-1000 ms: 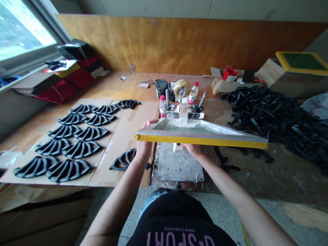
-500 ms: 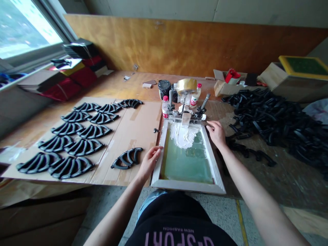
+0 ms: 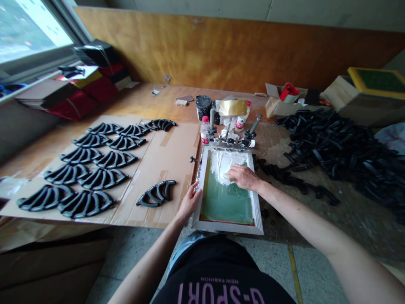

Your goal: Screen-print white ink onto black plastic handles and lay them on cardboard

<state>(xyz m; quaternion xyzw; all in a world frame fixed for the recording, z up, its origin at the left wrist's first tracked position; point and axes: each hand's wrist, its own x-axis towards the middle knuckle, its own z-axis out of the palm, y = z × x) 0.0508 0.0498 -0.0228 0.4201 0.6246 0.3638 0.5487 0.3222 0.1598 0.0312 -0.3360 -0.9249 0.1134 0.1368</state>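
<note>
A screen-printing frame (image 3: 258, 215) with a green mesh (image 3: 226, 207) lies before me, white ink (image 3: 218, 162) smeared over the upper mesh. My left hand (image 3: 190, 202) grips the left edge of the frame, thumb and fingers bent against it. My right hand (image 3: 243, 177) is closed above the ink, fingers pinched together. The squeegee in it is almost wholly hidden by the fingers. Hinge clamps (image 3: 229, 143) hold the frame's far end. On cardboard at left lies a single black curved ribbed part (image 3: 156, 194), close to my left hand.
Rows of black ribbed parts (image 3: 103, 179) cover the cardboard (image 3: 136, 211) at left. A large heap of black parts (image 3: 341, 147) fills the right side. Behind the clamps stand a red-capped bottle (image 3: 205, 130), a black tub (image 3: 203, 107) and a tape roll (image 3: 232, 107).
My right hand has moved from the frame's right edge onto the inked mesh and taken the squeegee. The frame's near end has shifted left; my left hand now grips its edge.
</note>
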